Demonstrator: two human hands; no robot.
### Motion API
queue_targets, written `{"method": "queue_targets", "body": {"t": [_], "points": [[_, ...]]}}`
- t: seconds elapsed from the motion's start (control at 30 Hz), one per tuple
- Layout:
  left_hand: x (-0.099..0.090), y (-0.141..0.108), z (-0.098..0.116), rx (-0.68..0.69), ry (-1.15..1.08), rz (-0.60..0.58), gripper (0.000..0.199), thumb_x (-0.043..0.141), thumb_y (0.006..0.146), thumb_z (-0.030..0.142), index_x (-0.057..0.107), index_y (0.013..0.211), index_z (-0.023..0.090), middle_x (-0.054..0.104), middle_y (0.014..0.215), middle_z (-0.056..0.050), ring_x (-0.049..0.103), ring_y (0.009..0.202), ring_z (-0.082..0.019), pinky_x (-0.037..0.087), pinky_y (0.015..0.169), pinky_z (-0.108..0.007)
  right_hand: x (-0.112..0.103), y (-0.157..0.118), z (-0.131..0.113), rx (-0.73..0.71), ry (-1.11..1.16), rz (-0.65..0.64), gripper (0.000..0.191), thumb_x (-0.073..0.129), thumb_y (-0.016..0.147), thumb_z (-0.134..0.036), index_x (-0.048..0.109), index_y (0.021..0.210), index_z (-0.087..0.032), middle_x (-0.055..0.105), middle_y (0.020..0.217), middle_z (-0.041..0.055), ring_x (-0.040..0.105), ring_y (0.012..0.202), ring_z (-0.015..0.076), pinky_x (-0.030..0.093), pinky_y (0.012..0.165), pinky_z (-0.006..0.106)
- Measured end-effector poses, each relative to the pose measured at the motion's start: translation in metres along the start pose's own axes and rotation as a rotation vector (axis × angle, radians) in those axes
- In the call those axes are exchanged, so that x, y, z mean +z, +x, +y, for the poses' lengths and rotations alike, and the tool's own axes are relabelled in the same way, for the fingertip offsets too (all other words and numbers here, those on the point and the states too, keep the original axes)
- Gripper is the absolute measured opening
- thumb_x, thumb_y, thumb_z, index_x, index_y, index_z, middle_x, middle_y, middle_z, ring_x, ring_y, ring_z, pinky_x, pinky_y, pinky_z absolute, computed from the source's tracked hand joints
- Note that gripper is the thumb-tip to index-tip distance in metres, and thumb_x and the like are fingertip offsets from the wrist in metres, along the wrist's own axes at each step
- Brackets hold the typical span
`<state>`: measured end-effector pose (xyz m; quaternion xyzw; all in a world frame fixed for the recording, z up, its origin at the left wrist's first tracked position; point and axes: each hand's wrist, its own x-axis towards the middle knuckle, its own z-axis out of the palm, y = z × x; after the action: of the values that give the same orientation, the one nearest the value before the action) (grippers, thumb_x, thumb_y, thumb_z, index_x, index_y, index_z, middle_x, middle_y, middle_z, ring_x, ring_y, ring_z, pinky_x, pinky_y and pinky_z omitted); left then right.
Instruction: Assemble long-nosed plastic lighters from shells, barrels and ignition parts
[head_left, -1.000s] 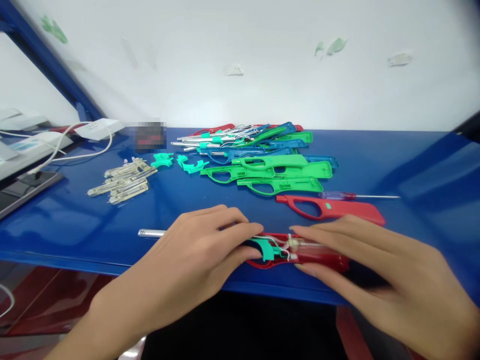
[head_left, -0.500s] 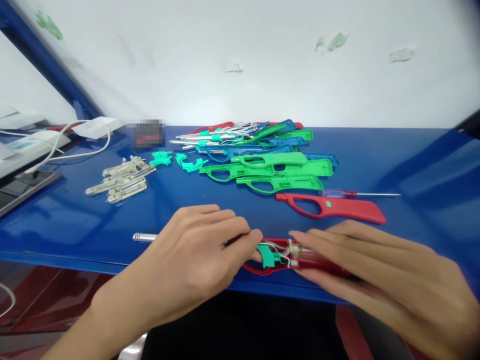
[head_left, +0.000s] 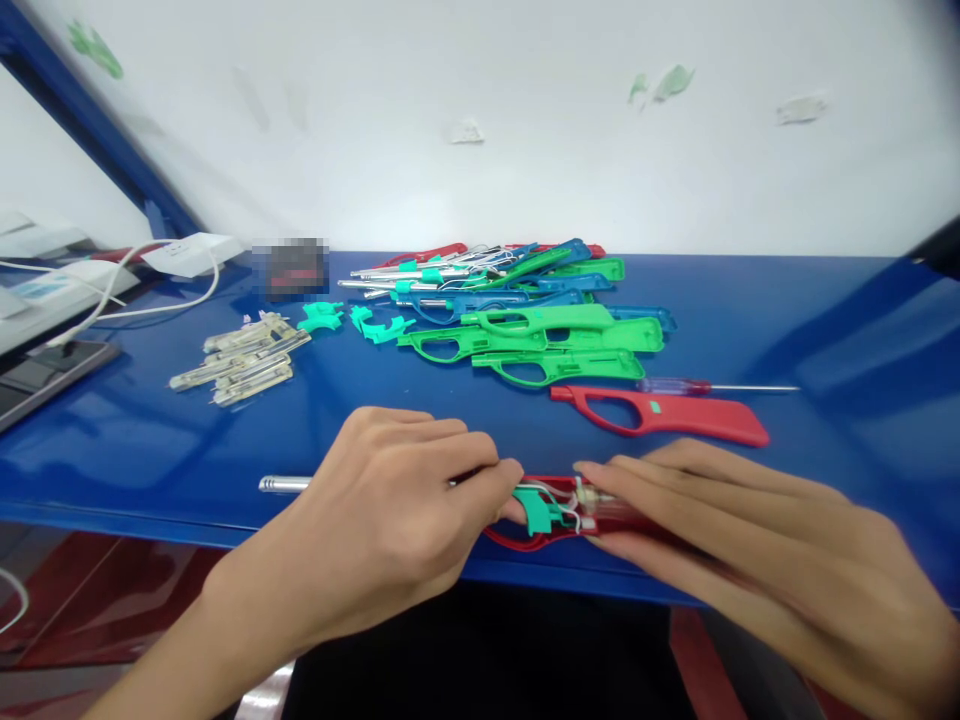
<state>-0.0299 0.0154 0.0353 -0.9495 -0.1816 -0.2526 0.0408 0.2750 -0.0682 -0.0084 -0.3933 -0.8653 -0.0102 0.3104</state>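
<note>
Gripped the open red casing point(head_left: 615, 517) at the front edge of the counter point(head_left: 855, 420): clamped the right hand point(head_left: 787, 545) on its rear end, clamped the left hand point(head_left: 405, 500) on its front part with the thumb at the teal trigger point(head_left: 538, 513). Had a red cover point(head_left: 697, 415) just beyond, then a screwdriver point(head_left: 675, 386), then green shells point(head_left: 566, 320), then blue shells point(head_left: 499, 302) near the wall point(head_left: 525, 190)

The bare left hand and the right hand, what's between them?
The head view shows a curved teal plastic piece and thin white wires there, in an open red plastic shell.
</note>
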Motion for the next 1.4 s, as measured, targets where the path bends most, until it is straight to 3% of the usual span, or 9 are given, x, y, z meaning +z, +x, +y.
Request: {"method": "queue_targets", "body": {"t": [0.4,0.53,0.63,0.87,1.1,1.23,1.4], "points": [[0.0,-0.001,0.0,0.001,-0.01,-0.025,0.03,0.061,0.114,0.005,0.083,0.1,0.017,0.088,0.093,-0.004,0.078,0.068,-0.021,0.053,0.064,-0.037,-0.004,0.015,-0.004,-0.028,-0.02,0.037,0.052,0.053,0.125,-0.026,0.063,0.176,-0.038,0.094,0.124,-0.0028,0.09,0.104,0.0213,0.075,0.096,0.03],[0.0,0.001,0.001,-0.001,-0.003,-0.012,0.03,0.061,0.111,0.002,0.084,0.097,0.017,0.087,0.09,-0.004,0.076,0.064,-0.021,0.052,0.061,-0.038,-0.01,0.021,0.0,-0.124,-0.091,0.016,0.037,0.048,0.128,-0.028,0.079,0.149,-0.027,0.094,0.122,-0.0022,0.09,0.104,0.0157,0.071,0.1,0.021],[0.001,0.0,0.001,-0.001,0.001,-0.009,0.031,0.06,0.112,0.002,0.084,0.098,0.017,0.087,0.091,-0.004,0.076,0.065,-0.022,0.054,0.062,-0.038,-0.009,0.021,0.002,-0.158,-0.172,0.024,0.034,0.042,0.13,-0.028,0.075,0.136,-0.021,0.094,0.119,0.0002,0.089,0.107,0.0122,0.066,0.108,0.016],[0.005,-0.005,-0.002,-0.02,-0.006,-0.028,0.025,0.059,0.118,0.007,0.083,0.119,0.013,0.088,0.104,-0.007,0.083,0.081,-0.026,0.061,0.072,-0.04,0.007,0.01,-0.003,0.014,-0.221,0.008,0.027,0.047,0.13,-0.039,0.067,0.143,-0.026,0.091,0.124,0.002,0.089,0.114,0.0147,0.068,0.105,0.022],[0.007,-0.008,-0.002,-0.192,-0.184,-0.069,0.019,0.068,0.121,0.021,0.084,0.132,0.02,0.085,0.115,-0.005,0.082,0.097,-0.024,0.063,0.083,-0.036,0.007,0.011,-0.004,0.086,-0.211,0.027,0.026,0.05,0.129,-0.044,0.067,0.143,-0.033,0.09,0.129,-0.0028,0.088,0.117,0.0152,0.069,0.105,0.024],[0.004,-0.008,-0.005,-0.334,-0.36,-0.102,0.021,0.085,0.112,0.021,0.088,0.132,0.027,0.085,0.119,0.0,0.084,0.102,-0.019,0.065,0.09,-0.028,0.006,0.013,-0.005,0.078,-0.183,0.047,0.026,0.052,0.127,-0.044,0.07,0.143,-0.033,0.091,0.127,-0.0032,0.09,0.112,0.0174,0.072,0.101,0.028],[0.002,-0.007,-0.008,-0.393,-0.493,-0.083,0.016,0.087,0.112,0.028,0.09,0.128,0.03,0.087,0.113,0.004,0.084,0.096,-0.015,0.065,0.087,-0.024,0.006,0.013,-0.005,0.118,-0.121,0.066,0.024,0.062,0.123,-0.042,0.076,0.142,-0.034,0.091,0.129,-0.0016,0.091,0.11,0.0211,0.073,0.099,0.033]]}}
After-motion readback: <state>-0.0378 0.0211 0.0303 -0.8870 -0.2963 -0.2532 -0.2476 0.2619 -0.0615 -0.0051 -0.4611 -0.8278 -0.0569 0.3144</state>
